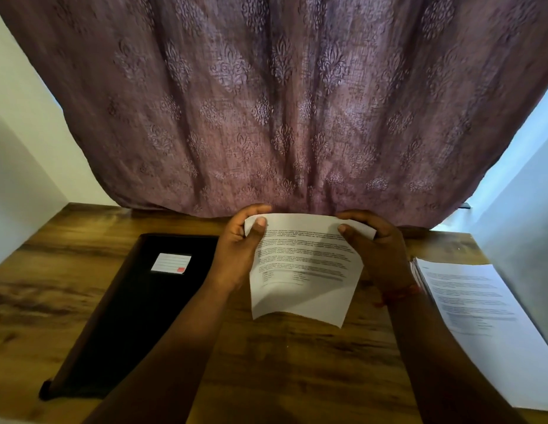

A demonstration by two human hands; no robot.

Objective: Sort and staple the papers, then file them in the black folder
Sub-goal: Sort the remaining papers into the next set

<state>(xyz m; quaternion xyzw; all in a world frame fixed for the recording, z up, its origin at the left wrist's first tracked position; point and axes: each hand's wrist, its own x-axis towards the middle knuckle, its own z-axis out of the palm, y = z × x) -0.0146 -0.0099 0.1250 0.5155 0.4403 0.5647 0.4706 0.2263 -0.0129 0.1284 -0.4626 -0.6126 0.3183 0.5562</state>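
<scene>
Closest in, the black folder [135,304] lies shut on the wooden table [297,362], stack of papers [481,316] off to the right. Held up in the middle is the sheet [303,270] — light and floppy, already bowing — so the top corners look like the right hold: left hand [239,249] and right hand [373,249] each pinch one, just before the curtain [282,102].

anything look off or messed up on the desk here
Nothing is damaged or spilled. The sheet held up by the left hand and right hand bows a little but is not torn. The black folder lies closed at a slant, and the paper stack looks slightly fanned at its left edge.
</scene>
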